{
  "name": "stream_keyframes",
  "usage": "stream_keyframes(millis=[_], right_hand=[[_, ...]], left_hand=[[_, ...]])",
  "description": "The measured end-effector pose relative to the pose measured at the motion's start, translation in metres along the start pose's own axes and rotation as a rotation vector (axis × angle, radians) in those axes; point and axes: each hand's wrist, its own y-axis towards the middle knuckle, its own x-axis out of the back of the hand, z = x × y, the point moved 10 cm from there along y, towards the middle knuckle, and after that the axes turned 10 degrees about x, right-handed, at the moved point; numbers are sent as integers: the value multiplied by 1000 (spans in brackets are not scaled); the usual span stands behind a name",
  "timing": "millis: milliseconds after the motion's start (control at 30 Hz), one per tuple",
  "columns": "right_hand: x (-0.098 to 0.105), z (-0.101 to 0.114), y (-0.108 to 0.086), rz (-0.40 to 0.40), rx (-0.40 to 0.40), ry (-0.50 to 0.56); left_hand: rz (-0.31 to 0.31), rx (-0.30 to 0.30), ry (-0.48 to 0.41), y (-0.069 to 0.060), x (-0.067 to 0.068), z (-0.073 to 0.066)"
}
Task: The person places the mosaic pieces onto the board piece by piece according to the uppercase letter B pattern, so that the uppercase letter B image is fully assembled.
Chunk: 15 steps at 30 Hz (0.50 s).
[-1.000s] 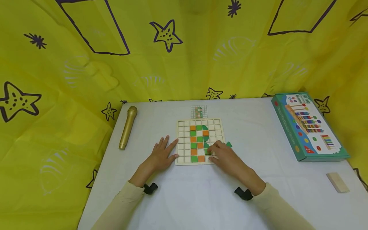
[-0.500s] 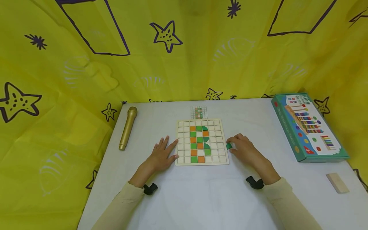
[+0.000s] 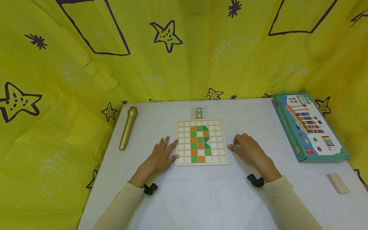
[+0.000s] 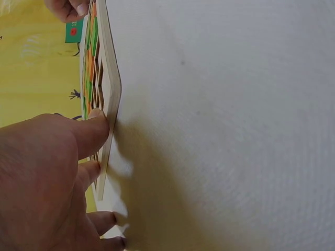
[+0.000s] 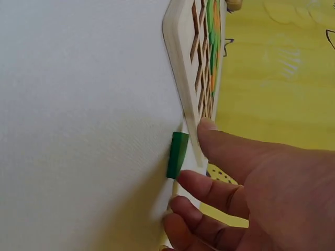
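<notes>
A square wooden grid board point(image 3: 215, 140) lies mid-table, its orange and green tiles forming a letter R. My left hand point(image 3: 161, 157) lies at the board's left edge, fingers spread, with the thumb and index fingertips touching the rim. Beside the opposite edge is my right hand point(image 3: 249, 149), fingers loosely bent. In the right wrist view, a small green piece point(image 5: 177, 156) lies on the table beside the board. The right index fingertip is at its near end, while the thumb is apart, by the board's edge. From the head view, the right hand hides this piece.
A small pattern card point(image 3: 193, 112) with the same R lies behind the board. At left lies a gold microphone point(image 3: 128, 127). A ring game box point(image 3: 309, 127) and a wooden block point(image 3: 338, 183) are at right. Yellow patterned cloth point(image 3: 189, 64) hangs behind the white table.
My right hand has left a green tile on the board's lower right and moved right to the loose green piece, its fingers now covering it from above. My left hand stays still.
</notes>
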Motion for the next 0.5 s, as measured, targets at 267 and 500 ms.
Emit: stream_keyframes(millis=[267,500], right_hand=[[-1,9,-3,89,109,50],[5,1,-6,42,57,24]], left_hand=[[-3,6,6,1,2,1],[3,-2,-9,0,1,1]])
